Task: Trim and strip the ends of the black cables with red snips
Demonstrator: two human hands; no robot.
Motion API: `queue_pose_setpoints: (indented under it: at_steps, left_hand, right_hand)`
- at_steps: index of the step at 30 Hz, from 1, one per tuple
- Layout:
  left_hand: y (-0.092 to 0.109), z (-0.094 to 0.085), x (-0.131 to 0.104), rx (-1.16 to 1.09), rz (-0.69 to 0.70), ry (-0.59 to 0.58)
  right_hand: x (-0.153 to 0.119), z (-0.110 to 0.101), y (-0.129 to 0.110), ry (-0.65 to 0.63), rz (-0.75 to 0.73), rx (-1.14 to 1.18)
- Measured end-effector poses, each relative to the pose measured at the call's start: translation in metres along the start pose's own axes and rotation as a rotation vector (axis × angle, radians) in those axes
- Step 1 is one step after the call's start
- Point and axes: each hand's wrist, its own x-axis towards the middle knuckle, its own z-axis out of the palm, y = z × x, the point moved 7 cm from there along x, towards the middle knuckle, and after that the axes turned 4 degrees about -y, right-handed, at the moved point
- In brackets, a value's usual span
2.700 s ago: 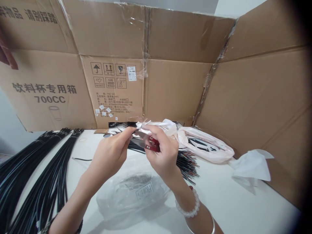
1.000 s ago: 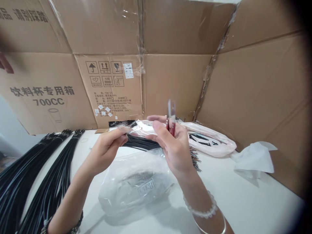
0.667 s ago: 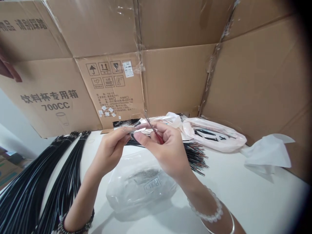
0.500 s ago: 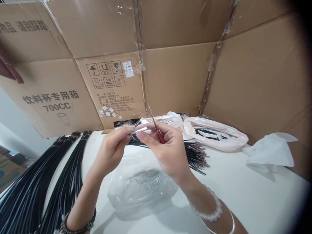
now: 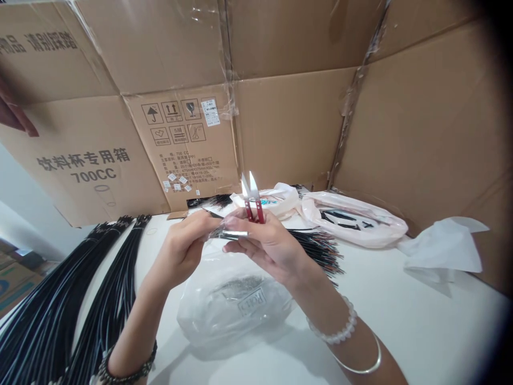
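Red-handled snips (image 5: 254,206) stand out of my right hand (image 5: 266,240), their two blades pointing up and spread apart. That hand's fingers also touch a small clear plastic piece (image 5: 235,234) with a bright, shiny edge. My left hand (image 5: 184,248) pinches the other end of this plastic, its fingertips close to the right ones. Below both hands, a clear plastic bag (image 5: 236,310) with dark contents and printed letters lies on the white table (image 5: 401,321). Behind my right hand, a bundle of thin black wires (image 5: 320,251) shows its reddish ends.
Long bundles of black cables (image 5: 52,294) cover the left side. Two pale pink bags (image 5: 390,232) lie at the back, one holding black pieces. A crumpled white sheet (image 5: 449,246) is at the right. Tall cardboard walls (image 5: 288,123) enclose the back.
My right hand has turned, so both blades of the snips now show spread and upright. The shiny plastic between my hands has moved slightly down.
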Motion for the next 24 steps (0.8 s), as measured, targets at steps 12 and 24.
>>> queue_pose_setpoints:
  at_steps: [12,24]
  left_hand:
    - [0.000,0.000,-0.001,-0.068,0.003,-0.033]
    - [-0.011,-0.006,-0.006,-0.072,-0.099,0.089]
  right_hand:
    - [-0.008,0.010,-0.022,-0.239,-0.140,-0.432]
    - [-0.039,0.024,-0.046,0.204,-0.805,-0.994]
